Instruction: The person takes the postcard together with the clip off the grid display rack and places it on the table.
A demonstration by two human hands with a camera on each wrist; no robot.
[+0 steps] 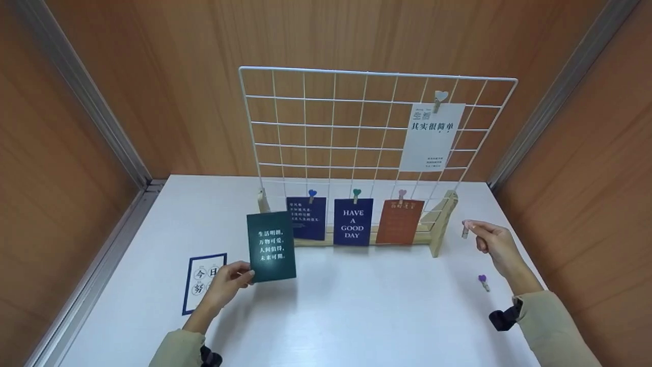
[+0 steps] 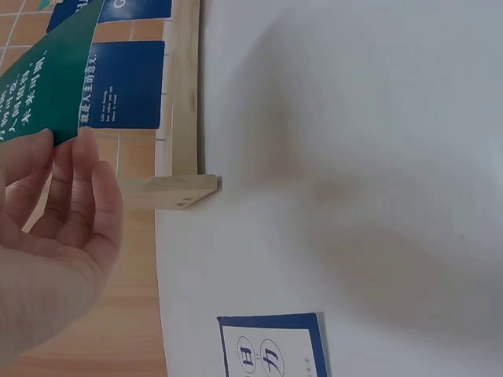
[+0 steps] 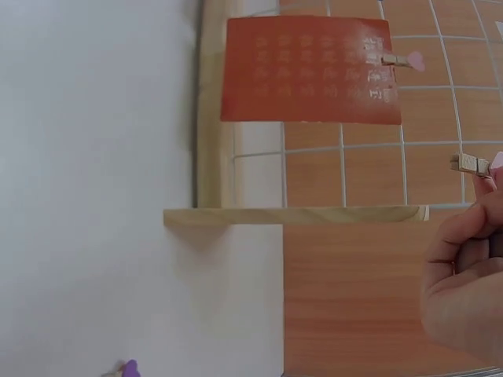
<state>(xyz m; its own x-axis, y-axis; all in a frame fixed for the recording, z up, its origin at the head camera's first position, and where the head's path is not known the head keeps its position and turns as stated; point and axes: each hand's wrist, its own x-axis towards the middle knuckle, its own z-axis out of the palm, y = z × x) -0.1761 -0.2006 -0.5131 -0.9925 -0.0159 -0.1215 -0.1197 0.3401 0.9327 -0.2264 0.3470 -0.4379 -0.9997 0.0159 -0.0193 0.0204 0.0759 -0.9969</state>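
My left hand [image 1: 227, 286] pinches a dark green card [image 1: 271, 246] with white writing by its lower left corner, raised in front of the rack's left end. Between thumb and fingers of my right hand [image 1: 496, 247] is a small wooden clothespin [image 1: 465, 229] with a pink heart; its jaws point away from the fingers in the right wrist view. A white wire grid rack [image 1: 351, 148] stands on wooden feet. Clipped low on it are a navy card [image 1: 307, 219], a blue "HAVE A GOOD DAY" card [image 1: 352, 222] and an orange card [image 1: 400, 221]. Higher up at right hangs a white card [image 1: 432, 137].
A purple-heart clothespin [image 1: 484, 283] lies on the white table [image 1: 356, 316] below my right hand. Partly behind my left hand lies a white card with a blue border [image 1: 192, 285]. Wooden panels [image 1: 168, 92] enclose the table at the back and both sides.
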